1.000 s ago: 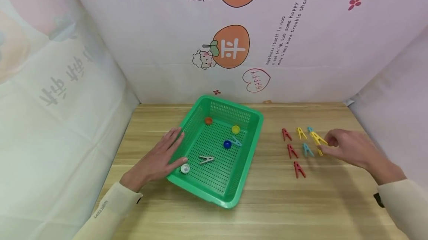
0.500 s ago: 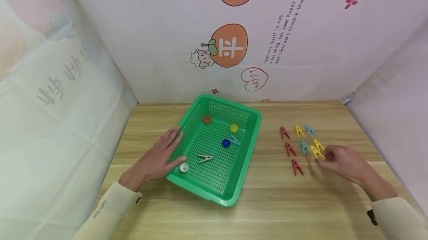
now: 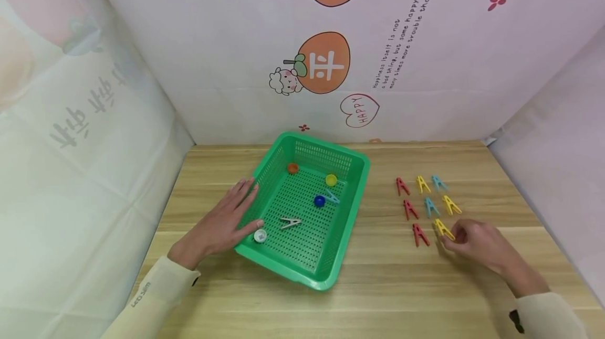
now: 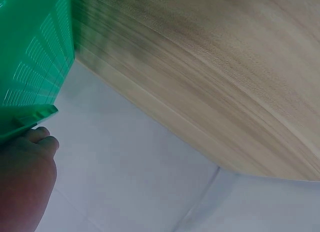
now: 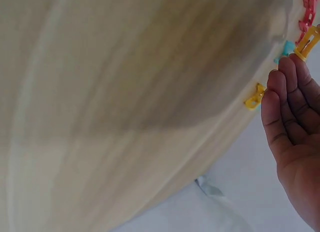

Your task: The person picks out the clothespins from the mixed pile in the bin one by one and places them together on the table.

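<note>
Head view: my left hand (image 3: 222,223) lies flat with straight fingers against the left wall of the green basket (image 3: 264,257), steadying it, gripping nothing. My right hand (image 3: 477,244) is on the table (image 3: 378,286), right of the pegs, its fingertips at the near end of a yellow peg (image 3: 443,229); the fingers are curled, but I can't tell if they pinch it or only touch it. That peg sits in the near row of a grid, just right of a red peg (image 3: 419,235). Grid so far: three red pegs in the left column, then yellow and blue mixed, eight in all. By my judgement the sorting is mostly done. Left in the basket: a white peg (image 3: 290,222), a pale blue peg (image 3: 332,198), and four small round caps, orange (image 3: 292,168), yellow (image 3: 331,179), blue (image 3: 319,201), white (image 3: 260,235). The basket is hard plastic mesh, rectangular, set askew. The pegs are small plastic A-shapes. The table has a pale wood grain, with printed cloth screens around it.

Left wrist view: the green basket wall (image 4: 35,66) shows ribbed slots and its lip sits just above my thumb (image 4: 40,139), which touches it. Blurred wood top and white cloth fill the rest.

Right wrist view: my palm and fingers (image 5: 287,111) are loosely bent. A yellow peg (image 5: 306,44) is at the fingertips, but contact is unclear. Another yellow one (image 5: 255,97) is just beside it. A blue bit and a red peg (image 5: 306,14) lie beyond.
</note>
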### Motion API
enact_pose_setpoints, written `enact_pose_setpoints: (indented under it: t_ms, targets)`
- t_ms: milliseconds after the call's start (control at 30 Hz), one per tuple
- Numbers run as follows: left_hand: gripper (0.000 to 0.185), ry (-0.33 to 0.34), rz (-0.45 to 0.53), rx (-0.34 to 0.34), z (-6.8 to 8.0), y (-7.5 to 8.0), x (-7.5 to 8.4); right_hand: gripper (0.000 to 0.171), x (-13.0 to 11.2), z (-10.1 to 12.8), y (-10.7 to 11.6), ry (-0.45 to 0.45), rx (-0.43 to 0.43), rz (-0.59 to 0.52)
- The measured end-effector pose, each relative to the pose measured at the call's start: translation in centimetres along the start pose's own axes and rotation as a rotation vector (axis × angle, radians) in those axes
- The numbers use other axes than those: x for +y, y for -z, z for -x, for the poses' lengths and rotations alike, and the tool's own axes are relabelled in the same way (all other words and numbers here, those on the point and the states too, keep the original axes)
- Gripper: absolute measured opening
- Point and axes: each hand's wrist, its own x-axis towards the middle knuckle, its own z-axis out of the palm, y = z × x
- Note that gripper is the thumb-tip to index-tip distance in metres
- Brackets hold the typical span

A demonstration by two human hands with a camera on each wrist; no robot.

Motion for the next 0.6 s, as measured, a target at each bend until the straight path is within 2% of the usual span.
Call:
enact_pose_setpoints:
  t_ms: [200, 600]
  targets:
    - [0.089, 0.003, 0.001, -0.003, -0.02, -0.06, -0.04, 0.029, 0.01, 0.50, -0.61, -0.059, -0.065, -0.009]
    - [0.089, 0.005, 0.012, -0.008, 0.05, 0.07, 0.08, 0.035, -0.19, 0.59, -1.04, -0.086, -0.082, -0.022]
